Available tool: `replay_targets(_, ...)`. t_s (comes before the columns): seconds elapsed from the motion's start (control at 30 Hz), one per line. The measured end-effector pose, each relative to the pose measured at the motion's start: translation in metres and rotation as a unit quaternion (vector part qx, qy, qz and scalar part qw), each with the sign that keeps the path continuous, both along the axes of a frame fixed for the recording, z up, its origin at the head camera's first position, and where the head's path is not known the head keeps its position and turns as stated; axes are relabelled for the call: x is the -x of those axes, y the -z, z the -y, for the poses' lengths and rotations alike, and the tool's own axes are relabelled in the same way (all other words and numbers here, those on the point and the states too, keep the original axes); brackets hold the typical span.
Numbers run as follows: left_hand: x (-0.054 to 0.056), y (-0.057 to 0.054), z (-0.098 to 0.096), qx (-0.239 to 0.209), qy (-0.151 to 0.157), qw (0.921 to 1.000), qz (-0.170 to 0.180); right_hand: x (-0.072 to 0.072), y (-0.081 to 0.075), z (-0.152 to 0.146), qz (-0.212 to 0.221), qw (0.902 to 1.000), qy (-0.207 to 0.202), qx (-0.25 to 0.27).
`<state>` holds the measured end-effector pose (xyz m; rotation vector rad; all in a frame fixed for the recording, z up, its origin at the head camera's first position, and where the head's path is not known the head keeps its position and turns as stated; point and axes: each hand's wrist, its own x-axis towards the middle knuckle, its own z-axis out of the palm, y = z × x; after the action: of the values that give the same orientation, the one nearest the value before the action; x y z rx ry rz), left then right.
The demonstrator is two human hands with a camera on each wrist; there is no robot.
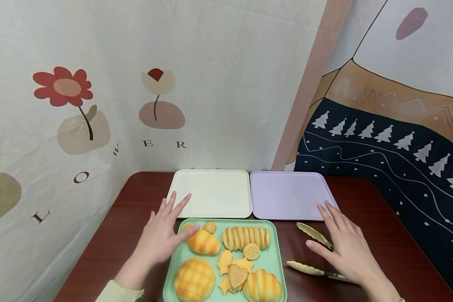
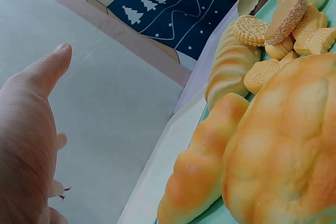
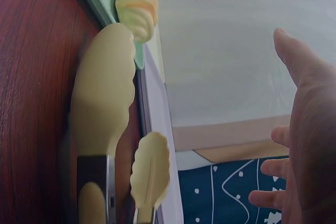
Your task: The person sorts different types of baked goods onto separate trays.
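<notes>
My left hand (image 1: 162, 233), fingers spread, hovers over the left edge of a green tray (image 1: 281, 268) and holds nothing. Its thumb overlaps a croissant-shaped bread (image 1: 205, 243) in the head view. Also on the tray are a round bread (image 1: 194, 280), a striped long bread (image 1: 246, 238), a ridged bread (image 1: 263, 286) and several cookies, with a heart-shaped cookie (image 1: 238, 277) on top of others. My right hand (image 1: 347, 247), fingers extended and nothing in it, is above a pair of tongs (image 1: 305, 267). The tongs lie spread on the table, their handle end hidden beneath the hand.
Behind the green tray, a white tray (image 1: 215, 193) and a lilac tray (image 1: 288, 195) lie side by side on the dark red table (image 1: 109, 235). A printed cloth (image 1: 226, 84) hangs along the table's back and sides.
</notes>
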<state>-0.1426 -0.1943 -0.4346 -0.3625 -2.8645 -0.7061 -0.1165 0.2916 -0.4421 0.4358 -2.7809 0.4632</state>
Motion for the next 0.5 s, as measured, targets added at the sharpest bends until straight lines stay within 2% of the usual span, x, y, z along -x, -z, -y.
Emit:
replay_targets(0.27, -0.002, -0.002, 0.007, -0.046, -0.008, 0.9985, 0.028, -0.007, 0.002, -0.013, 0.014, 0.9996, 0.021, 0.011)
replay_targets(0.5, -0.006, -0.001, 0.014, -0.097, -0.021, 0.9939, 0.049, -0.013, 0.009, -0.025, 0.032, 0.9987, 0.035, 0.017)
